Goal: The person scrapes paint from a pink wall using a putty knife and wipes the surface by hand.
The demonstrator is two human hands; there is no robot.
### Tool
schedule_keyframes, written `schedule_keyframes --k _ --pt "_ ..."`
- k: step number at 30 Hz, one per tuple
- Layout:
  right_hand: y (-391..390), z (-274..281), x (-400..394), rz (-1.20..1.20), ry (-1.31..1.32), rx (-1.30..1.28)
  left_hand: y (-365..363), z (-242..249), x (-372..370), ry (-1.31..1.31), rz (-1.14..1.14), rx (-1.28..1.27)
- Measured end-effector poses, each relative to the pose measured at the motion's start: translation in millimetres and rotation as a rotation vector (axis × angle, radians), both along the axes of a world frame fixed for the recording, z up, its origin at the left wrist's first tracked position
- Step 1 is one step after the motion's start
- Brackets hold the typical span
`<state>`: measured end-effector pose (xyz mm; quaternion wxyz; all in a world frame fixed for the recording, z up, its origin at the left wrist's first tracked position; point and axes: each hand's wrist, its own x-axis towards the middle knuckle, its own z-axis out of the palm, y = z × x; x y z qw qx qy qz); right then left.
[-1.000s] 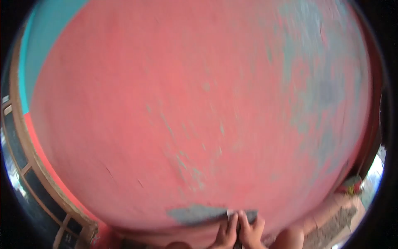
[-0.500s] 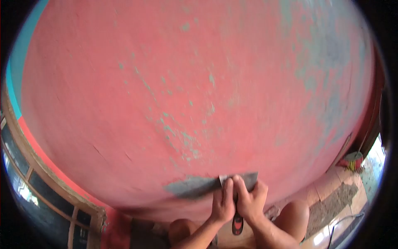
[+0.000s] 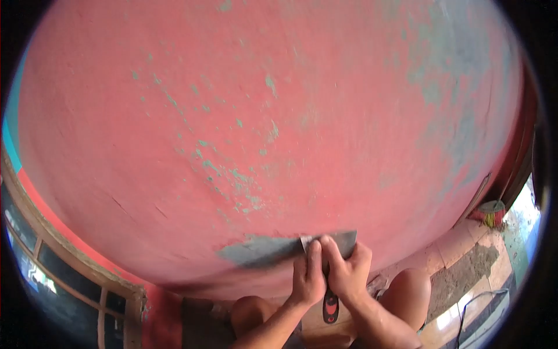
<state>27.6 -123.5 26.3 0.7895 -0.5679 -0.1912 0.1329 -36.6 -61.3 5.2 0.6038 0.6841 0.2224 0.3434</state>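
Both hands sit low-centre in the head view, pressed side by side against a red wall [image 3: 244, 116]. Left hand [image 3: 308, 279] & right hand [image 3: 347, 272] touch each other; fingers of both are bunched & pushed flat onto the blade of a scraper [image 3: 328, 243], w/ fingertips on the metal. Right hand also wraps the tool's neck; the black-and-red handle [image 3: 330, 305] hangs down below, btwn the two wrists. Blade lies flat on the wall, its top edge about level, right corner poking out past the right hand's knuckles.

Just left of the blade, touching it, is a grey bare patch [image 3: 256, 253] where red paint is off, a long strip running leftwards at the same height as the hands. Higher up, a scatter of small greenish flakes [image 3: 232, 174] in the paint, running diagonally from upper left down twd the patch. Upper right of wall looks worn, w/ bluish-grey blotches [image 3: 459, 87].

Person's bare knees below the hands: one [image 3: 253, 311] under the left forearm, other [image 3: 410, 291] right of the right forearm. Looks like a crouch, close to the wall.

Lower left: window frame [image 3: 70, 262] w/ dark panes. Lower right: tiled floor [image 3: 459, 250] w/ a gritty dark strip, a small red-and-green object [image 3: 493, 212] by the wall base (too small to tell what), & a thin cable [image 3: 474, 314] on the floor.
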Motion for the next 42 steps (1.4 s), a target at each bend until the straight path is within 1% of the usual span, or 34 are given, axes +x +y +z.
schedule_keyframes --k 1,3,5,8,9,12,13,16,17,19,20,22,24,25,28,29,32,33,34,36,38,40,41,42 --pt "-3.5 12.6 1.8 0.034 -0.003 -0.07 2.6 0.4 -2.9 0.021 -0.005 -0.026" --pt "-5.3 6.0 -2.6 0.008 0.031 -0.048 3.4 -3.8 -3.9 0.03 -0.01 -0.004" --pt "-3.6 -4.8 -3.2 -0.036 0.044 -0.006 0.7 -10.4 -0.9 0.005 -0.002 0.099" --pt "1.5 -2.3 -2.8 -0.053 -0.014 0.022 -8.3 13.1 8.8 -0.124 0.055 0.044" --pt "-1.6 8.2 0.0 -0.008 -0.04 -0.047 -1.2 13.1 5.1 -0.114 0.029 0.118" --pt "-4.6 6.6 -1.4 -0.014 -0.013 -0.026 0.0 -2.5 0.7 -0.04 -0.006 0.014" --pt "-4.5 -0.9 -4.5 -0.049 0.027 0.015 -5.0 -1.6 1.7 -0.014 0.012 0.039" --pt "-0.6 -6.7 -3.1 -0.041 0.007 0.026 -2.0 2.3 7.7 -0.13 -0.015 0.065" --pt "-0.4 -3.9 1.3 -0.015 -0.024 -0.008 -0.9 -2.6 4.4 -0.094 -0.007 0.056" --pt "-5.3 0.1 -1.6 0.005 0.008 -0.028 1.9 -13.3 -0.5 -0.036 0.013 0.03" --pt "-6.6 4.7 1.0 0.009 0.001 -0.03 2.9 -12.7 3.2 -0.031 0.018 0.026" --pt "-5.0 1.1 -2.1 -0.057 0.005 -0.005 -2.9 1.1 5.9 -0.071 -0.009 0.036" --pt "-1.5 0.0 -3.7 -0.063 0.023 0.001 -1.8 6.5 4.9 -0.089 -0.052 -0.034" --pt "1.1 3.0 0.1 -0.058 -0.051 0.0 -2.6 12.0 9.1 -0.15 -0.008 -0.002" --pt "-4.3 2.6 3.9 -0.007 -0.048 -0.078 1.6 -5.9 2.4 -0.033 -0.001 -0.001" --pt "-5.2 3.8 0.0 -0.031 0.008 -0.008 4.1 -11.2 2.3 -0.03 -0.023 0.067" --pt "3.3 -2.3 -6.5 -0.07 0.032 0.071 0.6 7.6 1.8 -0.048 -0.003 0.127" --pt "3.8 2.8 -1.6 -0.029 -0.051 0.016 -0.2 14.3 3.8 -0.078 0.028 0.034" --pt "4.5 2.0 -2.6 -0.015 -0.033 0.009 10.3 10.6 -6.7 0.041 -0.034 0.03" --pt "5.7 5.0 -0.2 0.014 -0.04 0.004 7.4 6.0 -4.4 0.015 -0.01 0.039" --pt "3.0 1.0 -5.5 -0.038 -0.006 0.008 4.5 -1.4 -1.1 -0.053 -0.01 0.091" --pt "4.7 -2.0 -9.8 -0.079 0.027 0.041 6.5 -1.3 -1.3 -0.037 -0.013 0.107" --pt "5.5 0.4 -6.6 -0.068 -0.046 0.003 8.0 0.2 -2.6 -0.031 -0.008 0.096" --pt "6.5 5.7 -5.0 -0.047 -0.05 -0.004 9.3 4.6 -6.2 -0.006 -0.007 0.079"
